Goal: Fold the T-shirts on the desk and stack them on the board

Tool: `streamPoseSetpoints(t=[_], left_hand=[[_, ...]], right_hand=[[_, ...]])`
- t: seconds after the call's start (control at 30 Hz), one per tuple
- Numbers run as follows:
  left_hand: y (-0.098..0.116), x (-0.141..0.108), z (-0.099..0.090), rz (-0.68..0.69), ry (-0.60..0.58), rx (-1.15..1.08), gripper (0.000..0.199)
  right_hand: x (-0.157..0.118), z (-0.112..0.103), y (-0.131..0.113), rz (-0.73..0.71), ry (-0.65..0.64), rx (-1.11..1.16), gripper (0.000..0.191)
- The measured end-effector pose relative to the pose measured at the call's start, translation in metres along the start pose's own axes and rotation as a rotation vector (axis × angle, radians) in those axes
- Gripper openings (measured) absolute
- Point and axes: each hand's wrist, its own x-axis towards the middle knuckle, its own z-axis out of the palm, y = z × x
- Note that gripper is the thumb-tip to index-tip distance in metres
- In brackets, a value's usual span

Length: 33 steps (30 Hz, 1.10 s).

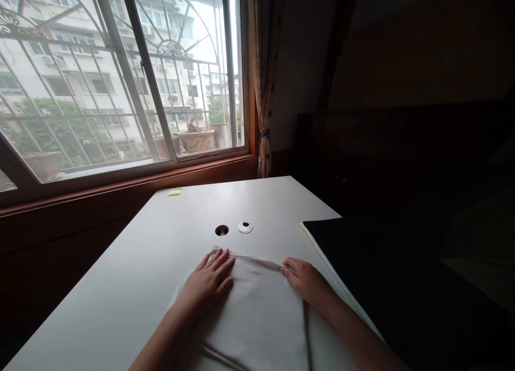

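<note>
A pale, light-coloured cloth (261, 306) lies spread on the white table (120, 263), running off the bottom of the view. My left hand (210, 279) rests flat on its upper left part, fingers stretched and slightly apart. At the cloth's upper right corner, the fingers of my right hand (303, 277) are closed on the edge in a pinch. Between the hands the top edge is a little wrinkled. Long creases show in the cloth near the bottom of the view.
Beyond the cloth, the table has a round hole (221, 230) beside a white round cover (245, 227). Yellow tape (175, 191) marks the far left corner. A black sheet (362, 269) covers the right side. Behind stand a barred window (189, 92) and a tied curtain (264, 92).
</note>
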Motion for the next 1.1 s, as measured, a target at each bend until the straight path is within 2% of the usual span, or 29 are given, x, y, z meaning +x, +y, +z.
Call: streamPoseSetpoints(t=[0.13,0.27,0.47,0.57,0.67,0.73,0.77,0.9,0.97,1.03,1.1], left_hand=[[-0.004,0.000,-0.002,-0.088,-0.041,-0.022,0.056],[-0.026,-0.008,-0.001,-0.243,-0.047,-0.042,0.052],[-0.075,-0.024,0.005,-0.395,0.123,-0.054,0.050],[-0.080,-0.025,0.000,-0.401,0.184,-0.051,0.049],[-0.063,-0.020,-0.013,-0.289,0.269,-0.061,0.041],[-0.039,-0.014,-0.025,-0.116,0.308,-0.094,0.035],[-0.024,-0.012,-0.030,-0.034,0.289,-0.125,0.033],[0.041,-0.005,-0.043,0.216,0.076,-0.241,0.028],[0.065,-0.004,-0.046,0.309,-0.043,-0.303,0.045],[0.079,-0.003,-0.048,0.369,-0.108,-0.350,0.058],[0.082,-0.003,-0.052,0.405,-0.148,-0.379,0.064]], right_hand=[[0.000,-0.006,0.001,0.007,-0.022,0.033,0.021],[-0.002,-0.013,0.001,0.012,-0.062,0.051,0.022],[-0.005,-0.019,-0.001,0.014,-0.102,0.014,0.023],[-0.003,-0.019,0.002,0.057,-0.059,-0.049,0.024],[0.000,-0.017,0.009,0.064,0.020,-0.135,0.026],[0.001,-0.015,0.013,0.032,0.089,-0.204,0.024],[0.002,-0.013,0.014,0.010,0.122,-0.238,0.022],[0.002,-0.010,0.013,-0.052,0.184,-0.313,0.019],[0.001,-0.009,0.011,-0.056,0.173,-0.315,0.017],[0.000,-0.009,0.010,-0.045,0.150,-0.312,0.014],[0.000,-0.010,0.010,-0.024,0.136,-0.310,0.013]])
